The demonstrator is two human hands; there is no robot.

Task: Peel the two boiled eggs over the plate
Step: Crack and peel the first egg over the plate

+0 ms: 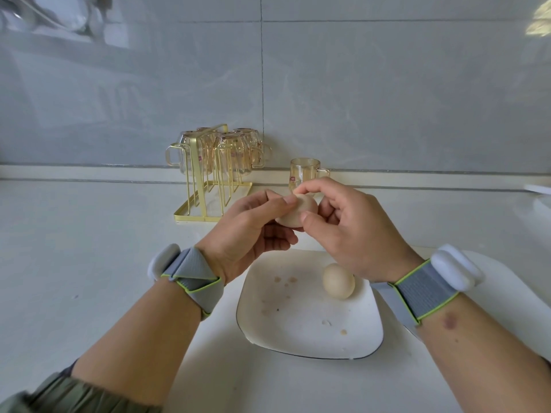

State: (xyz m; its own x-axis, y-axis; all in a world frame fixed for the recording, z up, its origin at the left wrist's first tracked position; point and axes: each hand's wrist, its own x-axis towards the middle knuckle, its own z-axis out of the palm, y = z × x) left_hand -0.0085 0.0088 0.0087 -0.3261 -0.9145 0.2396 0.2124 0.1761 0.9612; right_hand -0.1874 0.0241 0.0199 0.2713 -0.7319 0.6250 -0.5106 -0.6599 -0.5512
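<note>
Both hands meet at the centre of the frame around one egg (298, 214). The left hand (250, 234) cups it from the left and below, thumb laid over its top and fingers curled under. The right hand (354, 231) pinches at it from the right: forefinger and thumb tips close on the upper end, where a small pale fleck, perhaps a bit of shell, sits at the fingertips. The egg's long axis runs slantwise, from lower left to upper right, so the end being worked points toward the right hand, which is the nearer one for picking.

The held egg hangs above the far edge of the plate (298, 338), toward the upper part of it rather than over its middle; I judge that loosened shell could fall past the rim onto the counter (89, 248) unless the hands draw back toward the lower frame. The second egg (339, 281) lies on the plate at its upper right, unpeeled as far as shows, just under the right wrist and apart from both hands.

Open room lies left and below. Behind the hands, upper centre, stand a cup rack (214, 174) and a lone glass cup (304, 172), near the right fingertips, so there is little room for moving away from the body.
</note>
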